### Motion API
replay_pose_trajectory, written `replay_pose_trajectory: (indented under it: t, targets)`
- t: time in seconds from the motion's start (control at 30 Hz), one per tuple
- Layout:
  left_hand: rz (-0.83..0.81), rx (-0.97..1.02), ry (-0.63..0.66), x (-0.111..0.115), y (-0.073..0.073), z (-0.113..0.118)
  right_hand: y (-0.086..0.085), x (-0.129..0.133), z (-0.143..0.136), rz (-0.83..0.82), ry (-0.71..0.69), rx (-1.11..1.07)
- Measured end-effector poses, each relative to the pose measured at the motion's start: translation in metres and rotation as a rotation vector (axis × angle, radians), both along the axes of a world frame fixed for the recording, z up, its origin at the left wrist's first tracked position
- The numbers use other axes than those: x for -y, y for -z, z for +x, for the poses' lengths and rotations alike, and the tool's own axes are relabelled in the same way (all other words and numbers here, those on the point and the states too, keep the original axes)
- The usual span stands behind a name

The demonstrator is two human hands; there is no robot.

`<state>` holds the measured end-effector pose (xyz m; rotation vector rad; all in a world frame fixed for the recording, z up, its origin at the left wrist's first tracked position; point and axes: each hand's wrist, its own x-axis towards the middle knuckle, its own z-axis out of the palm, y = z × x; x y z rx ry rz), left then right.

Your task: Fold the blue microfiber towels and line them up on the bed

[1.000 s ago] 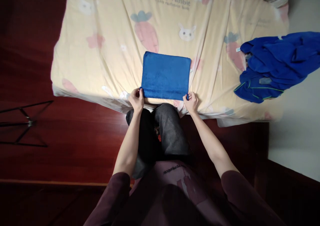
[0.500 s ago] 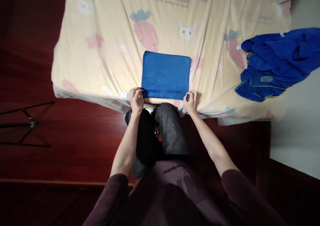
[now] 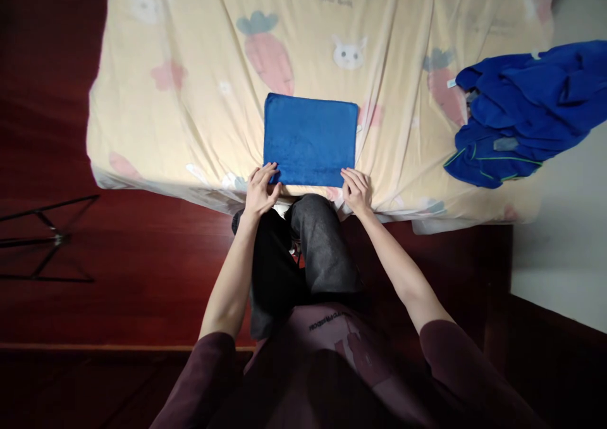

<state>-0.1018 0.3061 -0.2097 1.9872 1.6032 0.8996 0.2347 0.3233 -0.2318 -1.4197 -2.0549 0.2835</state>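
A blue cloth (image 3: 310,139), like a small towel, lies flat as a rectangle near the front edge of the bed. The fingers of my left hand (image 3: 259,192) rest on its near left corner, stretched out with the thumb apart. At the near right corner, my right hand (image 3: 357,192) lays its fingertips on the cloth's edge; these fingers are also extended, and its thumb is hard to see. Neither hand grips the fabric.
Under the cloth is a bed (image 3: 199,119) with a pale yellow rabbit-and-carrot sheet. A crumpled blue garment (image 3: 526,106) with green trim lies at the right by the wall (image 3: 559,245). Black stand legs (image 3: 47,239) are on the red-brown floor (image 3: 156,258) at left.
Both hands have let go of the pinched near corners, and their fingers now lie stretched on the cloth. The cloth remains in place on the bed; the view has shifted slightly.
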Motion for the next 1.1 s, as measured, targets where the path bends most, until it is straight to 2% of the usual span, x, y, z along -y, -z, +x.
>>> replay_pose_trajectory:
  t: [0.1, 0.23, 0.43, 1.1]
  targets:
    - [-0.004, -0.011, 0.017, 0.0, 0.004, -0.001, -0.006, 0.002, -0.001, -0.013, -0.018, 0.04]
    - [-0.023, -0.02, -0.035, -0.003, 0.008, -0.001, -0.012, 0.005, -0.001, -0.036, -0.045, 0.094]
    - [-0.012, 0.037, -0.064, -0.006, 0.009, 0.0, -0.011, 0.005, -0.002, -0.027, -0.017, 0.11]
    - [0.052, 0.265, -0.229, -0.012, 0.011, -0.007, -0.005, -0.002, 0.0, -0.012, 0.155, -0.144]
